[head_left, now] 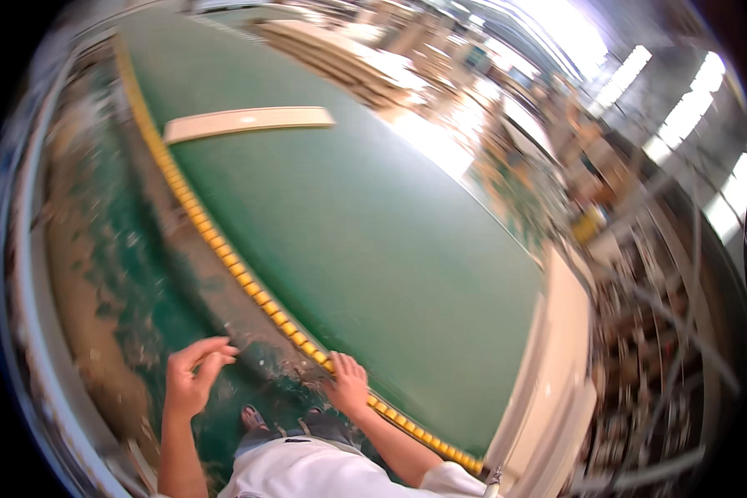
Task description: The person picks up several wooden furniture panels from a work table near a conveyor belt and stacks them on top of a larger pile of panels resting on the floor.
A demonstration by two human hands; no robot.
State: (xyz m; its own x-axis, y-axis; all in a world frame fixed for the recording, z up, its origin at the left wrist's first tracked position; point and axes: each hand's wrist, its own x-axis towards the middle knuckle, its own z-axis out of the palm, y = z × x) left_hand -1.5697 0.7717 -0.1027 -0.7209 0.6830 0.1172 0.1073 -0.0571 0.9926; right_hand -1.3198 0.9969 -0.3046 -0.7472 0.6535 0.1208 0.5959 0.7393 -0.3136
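Right hand [348, 383] on table edge [249, 286]

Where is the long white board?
In the head view, the long white board lies on the big green table, at its far upper-left end near the yellow edge strip, far from both hands.

pale board [249, 122] (far end), worn floor [116, 274]

The left hand [192, 375] is being held up in the air, fingers loosely curled and empty, forearm bare and upright. The right hand [347, 383] is being pressed palm-down, fingers spread flat, with its arm being stretched forward from a white sleeve.
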